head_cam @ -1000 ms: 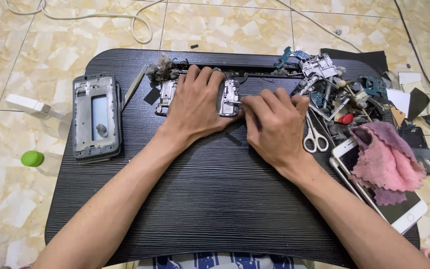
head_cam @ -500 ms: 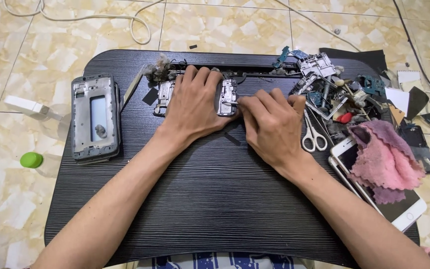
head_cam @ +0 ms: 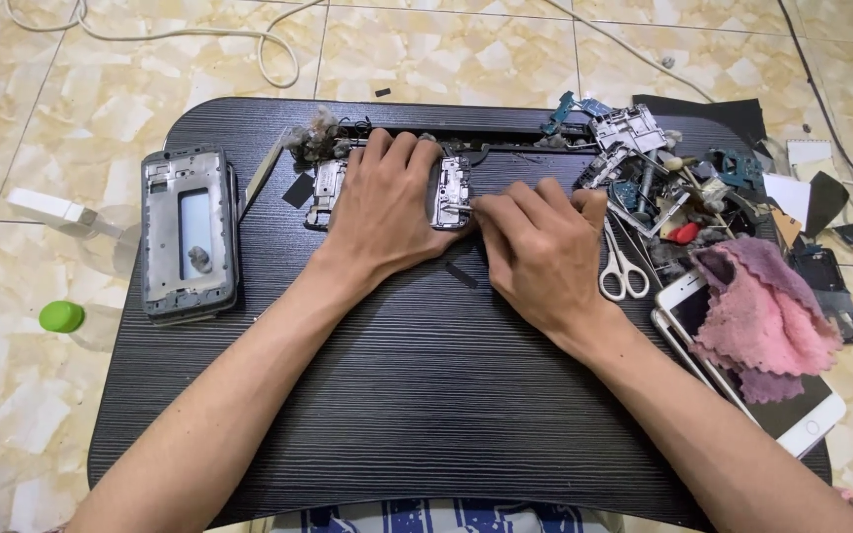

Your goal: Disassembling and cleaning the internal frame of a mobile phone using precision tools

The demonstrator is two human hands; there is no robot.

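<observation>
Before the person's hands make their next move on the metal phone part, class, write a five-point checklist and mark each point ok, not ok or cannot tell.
1. Part held down: the left hand lies flat over the metal phone frame part. Ok.
2. Tool on the part: the right hand pinches something thin at the part's right edge; its tip is too small to make out. Cannot tell.
3. Part flat on the black table: mostly hidden under the palm. Cannot tell.
4. Scissors apart from the working hand: they lie right beside its knuckles. Not ok.
5. Spare phone frame out of the way: it lies well to the left. Ok.
</observation>
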